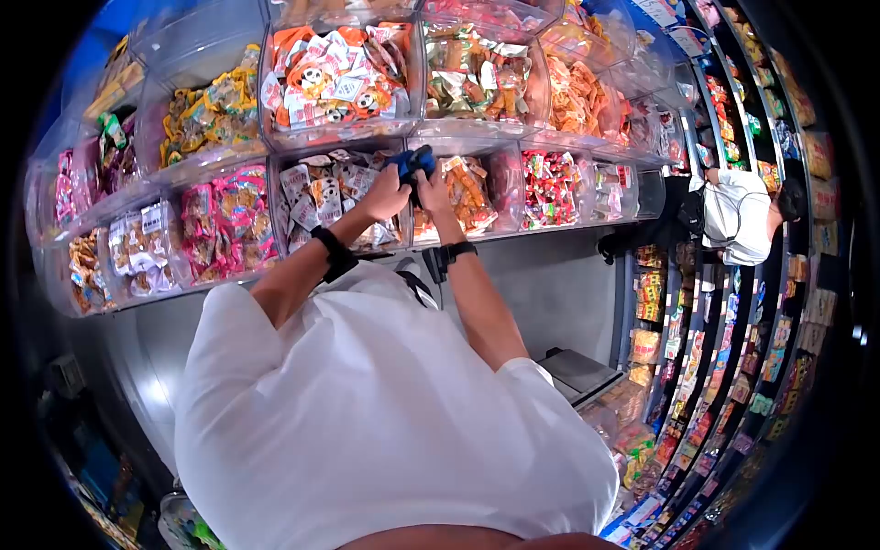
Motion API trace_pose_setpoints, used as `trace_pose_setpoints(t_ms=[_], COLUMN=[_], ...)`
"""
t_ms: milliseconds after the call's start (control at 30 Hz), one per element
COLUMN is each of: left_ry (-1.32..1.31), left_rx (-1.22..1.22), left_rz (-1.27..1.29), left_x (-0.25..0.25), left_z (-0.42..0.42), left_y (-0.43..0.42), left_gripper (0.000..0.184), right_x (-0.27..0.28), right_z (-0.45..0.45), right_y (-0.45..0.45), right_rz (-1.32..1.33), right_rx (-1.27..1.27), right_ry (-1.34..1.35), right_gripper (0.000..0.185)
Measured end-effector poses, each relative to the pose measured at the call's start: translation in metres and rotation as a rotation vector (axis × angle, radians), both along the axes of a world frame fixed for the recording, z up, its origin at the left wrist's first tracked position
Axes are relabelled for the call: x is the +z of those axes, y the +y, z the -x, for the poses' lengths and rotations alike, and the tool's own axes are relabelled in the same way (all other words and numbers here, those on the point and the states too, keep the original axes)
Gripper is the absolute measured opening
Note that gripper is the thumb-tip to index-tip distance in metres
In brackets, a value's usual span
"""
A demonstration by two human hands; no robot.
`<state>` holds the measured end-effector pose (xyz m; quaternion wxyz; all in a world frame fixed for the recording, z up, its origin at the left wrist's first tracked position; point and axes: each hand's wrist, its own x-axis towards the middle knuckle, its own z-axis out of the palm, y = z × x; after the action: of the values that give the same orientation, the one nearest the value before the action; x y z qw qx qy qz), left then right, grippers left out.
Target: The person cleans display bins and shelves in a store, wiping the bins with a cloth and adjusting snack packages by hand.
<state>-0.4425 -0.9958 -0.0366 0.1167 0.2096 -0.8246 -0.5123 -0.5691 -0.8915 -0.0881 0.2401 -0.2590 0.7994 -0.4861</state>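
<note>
My left hand (386,194) and my right hand (433,192) are close together, raised in front of the lower row of candy bins. Between them they grip a crumpled blue and black item (412,162), perhaps cloth; its exact kind is not clear. Fingers of both hands are curled around it. Behind my left hand lies a bin of white and dark wrapped snacks (325,192). Orange-wrapped snacks (466,197) fill the bin beside my right hand. Each wrist wears a dark band.
Clear plastic bins (344,137) in stacked rows curve across the front. Pink packets (229,215) sit at left, red ones (552,188) at right. Another person in a white top (738,215) bends by the packed shelves. A dark flat-topped box (582,374) stands low at right.
</note>
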Motion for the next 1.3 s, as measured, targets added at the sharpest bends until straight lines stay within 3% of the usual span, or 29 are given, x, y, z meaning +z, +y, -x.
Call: trace_pose_setpoints(t_ms=[33,133,167,233,300,433,567,633,667,700,767,833,900,933,1033,1067,1100,1167,1200,1300], left_ry=[0.02,0.027,0.054,0.095,0.06,0.023,0.002,0.023,0.116,0.044,0.038,0.044,0.042,0.081,0.078,0.024,0.079,-0.03,-0.103,-0.152], left_rx=[0.024,-0.009,-0.04,-0.12,-0.222,-0.433,-0.496,-0.372,-0.326,-0.317,-0.295,-0.283,-0.29,-0.286,-0.406,-0.483,-0.552,-0.72,-0.744,-0.776], left_rz=[0.108,0.293,0.331,0.471,0.605,0.671,0.725,0.737,0.785,0.79,0.798,0.811,0.817,0.894,0.829,0.781,0.727,0.578,0.487,0.476], left_x=[-0.002,0.015,0.017,0.018,0.01,0.017,0.016,0.002,-0.003,-0.004,-0.003,-0.002,0.001,0.001,0.015,0.021,0.014,0.02,0.022,0.026], left_z=[0.009,0.019,0.021,0.012,0.002,-0.015,-0.014,0.002,0.012,0.02,0.026,0.024,0.021,0.014,-0.008,-0.016,-0.021,-0.032,-0.037,-0.052], left_y=[-0.008,-0.023,-0.025,-0.016,-0.006,0.009,0.008,-0.001,-0.009,-0.013,-0.008,-0.009,-0.006,-0.005,0.004,0.007,0.009,0.016,0.022,0.031], left_gripper=[0.048,0.036,0.031,0.034,0.043,0.04,0.039,0.035,0.029,0.026,0.031,0.037,0.039,0.035,0.031,0.031,0.031,0.03,0.039,0.052], right_x=[-0.019,0.059,0.063,0.023,-0.009,0.015,0.046,0.074,0.013,0.037,0.077,0.075,0.081,0.081,0.089,0.08,0.047,0.048,0.053,0.062], right_z=[0.009,-0.007,-0.008,0.001,0.01,-0.014,0.001,0.008,0.024,0.016,0.009,0.012,0.009,-0.001,-0.014,-0.016,-0.012,-0.019,-0.019,-0.033], right_y=[-0.013,-0.04,-0.04,-0.032,-0.008,0.034,0.004,-0.023,-0.034,-0.041,-0.042,-0.034,-0.03,-0.023,-0.003,0.011,0.023,0.039,0.045,0.058], right_rz=[0.166,-0.204,-0.19,-0.013,0.047,0.135,-0.382,-0.409,-0.295,-0.137,-0.241,-0.111,-0.08,-0.055,-0.313,-0.206,-0.242,-0.357,-0.405,-0.321], right_rx=[0.011,-0.182,-0.244,-0.292,-0.186,-0.126,-0.15,-0.061,-0.18,-0.176,-0.252,-0.167,-0.035,-0.105,-0.108,-0.026,-0.023,0.022,0.061,-0.05], right_ry=[-0.025,-0.156,-0.207,-0.29,-0.478,-0.74,-0.533,-0.415,-0.452,-0.557,-0.566,-0.66,-0.517,-0.42,-0.259,-0.5,-0.566,-0.636,-0.747,-0.796], right_gripper=[0.073,0.087,0.092,0.096,0.092,0.082,0.095,0.096,0.077,0.075,0.072,0.076,0.078,0.073,0.068,0.069,0.071,0.07,0.069,0.068])
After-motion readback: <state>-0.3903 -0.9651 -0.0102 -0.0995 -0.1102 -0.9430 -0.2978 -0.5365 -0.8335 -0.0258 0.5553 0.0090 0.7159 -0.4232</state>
